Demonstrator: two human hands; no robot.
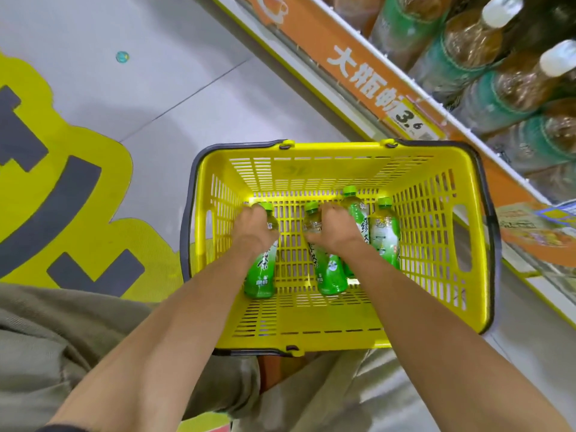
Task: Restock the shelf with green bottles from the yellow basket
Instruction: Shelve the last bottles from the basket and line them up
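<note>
Four green bottles point(335, 283) lie on the slatted bottom of the yellow basket point(311, 325), with their caps toward its far wall. The left hand point(254, 227) has its grip curled round the shoulder of the leftmost bottle point(261, 272), just below the cap. The right hand point(333, 229) has its grip clamped on the upper part of the second bottle point(328, 266). The third bottle point(353, 210) runs partly under the right wrist, close beside the fourth bottle point(385, 235). A bare strip of slats separates the two held bottles, a wider bare gap lies between the fourth bottle and the right wall, and the near end of the bottom is bare too. Dark handles point(186, 219) lie folded down along the rim. The basket's far right corner sits just under the orange front edge of the shelf point(358, 68), where larger white-capped bottles point(498, 88) stand packed side by side. Grey floor point(156, 88) with a yellow graphic point(93, 194) spreads out to the left.
</note>
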